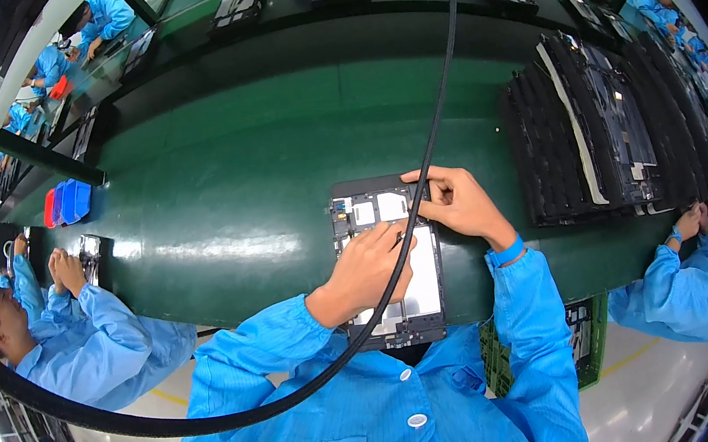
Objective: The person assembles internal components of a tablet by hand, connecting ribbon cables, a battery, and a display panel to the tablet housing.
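Note:
An opened tablet lies on the green bench in front of me, its silvery battery and dark circuit boards showing. Over its middle, my left hand is closed, fingertips pressed together around something small and dark that I cannot make out. My right hand pinches the tablet's far right corner, the index finger along the top edge and the thumb at the side. A thick black cable crosses the view in front of both hands and hides part of the tablet and the left fingertips.
To the right stands a tall stack of black trays with tablet parts. Red and blue bins sit at the left. A green crate is below the bench edge. Co-workers in blue sit on both sides; more tablets lie on the far shelf.

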A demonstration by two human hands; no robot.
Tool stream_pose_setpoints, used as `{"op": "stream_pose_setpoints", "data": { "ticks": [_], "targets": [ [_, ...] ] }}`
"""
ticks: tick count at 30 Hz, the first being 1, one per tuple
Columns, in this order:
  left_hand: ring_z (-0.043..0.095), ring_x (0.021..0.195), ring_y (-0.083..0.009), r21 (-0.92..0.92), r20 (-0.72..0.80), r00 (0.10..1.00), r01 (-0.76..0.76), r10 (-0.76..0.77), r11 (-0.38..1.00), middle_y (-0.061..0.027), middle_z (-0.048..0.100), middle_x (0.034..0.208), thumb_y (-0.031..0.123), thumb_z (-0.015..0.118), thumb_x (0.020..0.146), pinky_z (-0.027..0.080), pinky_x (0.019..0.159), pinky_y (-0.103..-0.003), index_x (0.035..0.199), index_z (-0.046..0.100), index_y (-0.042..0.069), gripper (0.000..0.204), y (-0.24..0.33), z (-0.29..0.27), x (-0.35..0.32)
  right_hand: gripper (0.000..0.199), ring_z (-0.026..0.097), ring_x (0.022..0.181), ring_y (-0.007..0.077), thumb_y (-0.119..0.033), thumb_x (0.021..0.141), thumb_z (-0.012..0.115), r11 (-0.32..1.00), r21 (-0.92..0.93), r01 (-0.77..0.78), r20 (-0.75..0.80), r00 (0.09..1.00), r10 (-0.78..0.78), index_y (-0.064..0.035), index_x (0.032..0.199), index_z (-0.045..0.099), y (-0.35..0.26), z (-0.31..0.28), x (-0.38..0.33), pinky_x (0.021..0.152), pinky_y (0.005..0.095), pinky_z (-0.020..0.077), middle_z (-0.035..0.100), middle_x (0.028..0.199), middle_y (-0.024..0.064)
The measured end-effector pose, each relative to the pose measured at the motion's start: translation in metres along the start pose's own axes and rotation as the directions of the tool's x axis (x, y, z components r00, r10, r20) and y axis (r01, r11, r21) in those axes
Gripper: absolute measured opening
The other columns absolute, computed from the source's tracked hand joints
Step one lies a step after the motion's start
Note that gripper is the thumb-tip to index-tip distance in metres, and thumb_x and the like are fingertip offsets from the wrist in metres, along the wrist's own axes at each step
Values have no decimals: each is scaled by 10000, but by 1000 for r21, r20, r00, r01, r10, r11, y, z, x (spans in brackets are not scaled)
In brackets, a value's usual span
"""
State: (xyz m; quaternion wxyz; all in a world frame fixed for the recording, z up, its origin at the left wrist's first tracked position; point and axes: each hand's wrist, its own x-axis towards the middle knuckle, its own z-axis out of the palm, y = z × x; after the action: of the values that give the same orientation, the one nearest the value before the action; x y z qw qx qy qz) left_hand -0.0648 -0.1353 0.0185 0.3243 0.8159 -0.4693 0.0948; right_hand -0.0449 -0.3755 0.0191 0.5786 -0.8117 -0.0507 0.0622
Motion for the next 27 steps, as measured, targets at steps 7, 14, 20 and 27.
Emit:
{"op": "stream_pose_setpoints", "data": {
  "ticks": [7,14,20,27],
  "targets": [
    [701,903,-339,-12,-31,1000,-1,1,1000,-202,724,1259,-7,692,799,607,733,-446,991,664,-9,195,3,1,2,686,441,632,37,7,858,826,994,44,-102,158,983,94,-24,1518,643,-19,-11,-13,617,259,354,484,668,-68],
    [686,866,-321,-18,-34,999,21,-22,1000,-181,728,1275,-5,698,806,605,717,-436,989,663,-7,185,-1,2,-3,712,453,623,30,12,849,835,985,84,-149,206,970,129,-19,1533,638,-10,-8,-6,614,253,345,534,665,-67],
    [713,901,-326,-26,-45,999,23,-25,999,-170,728,1291,8,711,817,617,743,-430,1006,666,0,195,-2,1,-2,723,474,614,26,38,828,800,961,188,-205,224,961,161,-15,1531,634,-9,-9,-6,602,251,363,557,660,-64],
    [714,996,-331,-188,-62,996,56,-69,981,-194,704,1268,102,736,883,617,834,-431,1323,658,-35,467,-8,-3,-5,682,534,600,43,36,855,755,970,144,-197,215,963,164,-7,1522,619,-13,-9,-6,563,258,403,567,664,-49]
  ]
}}
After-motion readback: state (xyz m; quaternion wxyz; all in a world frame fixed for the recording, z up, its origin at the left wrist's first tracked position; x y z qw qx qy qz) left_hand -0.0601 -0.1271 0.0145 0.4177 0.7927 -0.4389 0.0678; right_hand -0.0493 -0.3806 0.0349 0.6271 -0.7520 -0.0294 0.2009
